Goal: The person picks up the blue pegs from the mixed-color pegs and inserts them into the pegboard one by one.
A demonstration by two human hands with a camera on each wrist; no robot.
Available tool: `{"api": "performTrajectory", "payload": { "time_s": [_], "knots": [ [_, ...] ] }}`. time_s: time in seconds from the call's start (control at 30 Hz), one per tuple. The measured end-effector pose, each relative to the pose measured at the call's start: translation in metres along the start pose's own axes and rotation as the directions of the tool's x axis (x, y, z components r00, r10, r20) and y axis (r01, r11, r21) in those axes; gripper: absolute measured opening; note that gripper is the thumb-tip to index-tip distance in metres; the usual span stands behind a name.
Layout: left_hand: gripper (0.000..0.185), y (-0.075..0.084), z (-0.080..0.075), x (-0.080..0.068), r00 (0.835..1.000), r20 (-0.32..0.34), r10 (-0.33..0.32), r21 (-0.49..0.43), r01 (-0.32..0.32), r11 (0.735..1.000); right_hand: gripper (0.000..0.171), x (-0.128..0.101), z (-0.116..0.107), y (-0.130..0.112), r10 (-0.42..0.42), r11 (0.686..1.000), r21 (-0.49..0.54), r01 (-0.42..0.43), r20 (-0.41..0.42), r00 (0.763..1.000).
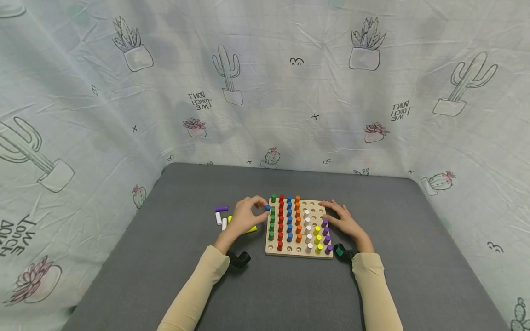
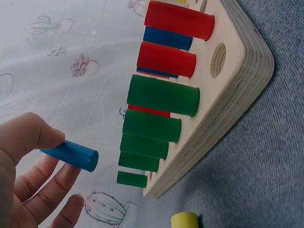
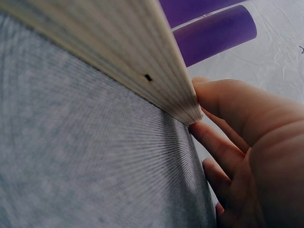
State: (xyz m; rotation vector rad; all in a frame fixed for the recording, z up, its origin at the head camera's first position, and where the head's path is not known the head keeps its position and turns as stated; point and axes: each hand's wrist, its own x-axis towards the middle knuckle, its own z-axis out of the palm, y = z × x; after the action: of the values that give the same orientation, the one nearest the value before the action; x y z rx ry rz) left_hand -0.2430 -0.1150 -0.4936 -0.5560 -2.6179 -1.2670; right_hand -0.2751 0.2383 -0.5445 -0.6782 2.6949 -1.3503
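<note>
My left hand (image 1: 245, 215) pinches a blue peg (image 2: 78, 156) between thumb and fingers, just off the left side of a wooden pegboard (image 1: 278, 252). In the left wrist view the peg lies tilted in the air, apart from the green pegs (image 2: 164, 95) standing on the board. My right hand (image 1: 345, 223) touches the board's far right corner, its fingers fairly straight. The right wrist view shows its thumb and a finger against the board's edge (image 3: 156, 71), near the purple pegs (image 3: 218, 35). Red pegs (image 1: 280, 228), blue, orange, white and yellow ones stand in columns.
Left of the board lie loose pegs: a purple one (image 1: 221, 208), two white ones (image 1: 218, 219) and yellow ones (image 1: 251, 229) partly behind my left hand. Grey cloth (image 1: 281, 294) covers the table. A printed curtain (image 1: 265, 92) stands behind it and at both sides.
</note>
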Motion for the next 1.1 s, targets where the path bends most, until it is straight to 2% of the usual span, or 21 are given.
{"api": "performTrajectory", "payload": {
  "time_s": [0.3, 0.6, 1.1],
  "knots": [
    [0.020, 0.005, 0.003, 0.002, 0.996, 0.080, 0.034, -0.057, -0.029, 0.998, 0.046, 0.000, -0.001, 0.002, -0.017, 0.999, 0.027, 0.017, 0.004, 1.000],
    [0.016, 0.007, 0.009, 0.004, 0.990, 0.108, 0.090, -0.093, -0.080, 0.992, 0.049, -0.001, -0.002, 0.002, 0.000, 1.000, 0.024, 0.000, 0.017, 1.000],
    [0.017, 0.012, 0.017, 0.005, 0.979, 0.172, 0.109, -0.132, -0.086, 0.987, 0.049, 0.003, -0.004, 0.002, -0.005, 1.000, 0.028, 0.005, 0.014, 1.000]
  ]
}}
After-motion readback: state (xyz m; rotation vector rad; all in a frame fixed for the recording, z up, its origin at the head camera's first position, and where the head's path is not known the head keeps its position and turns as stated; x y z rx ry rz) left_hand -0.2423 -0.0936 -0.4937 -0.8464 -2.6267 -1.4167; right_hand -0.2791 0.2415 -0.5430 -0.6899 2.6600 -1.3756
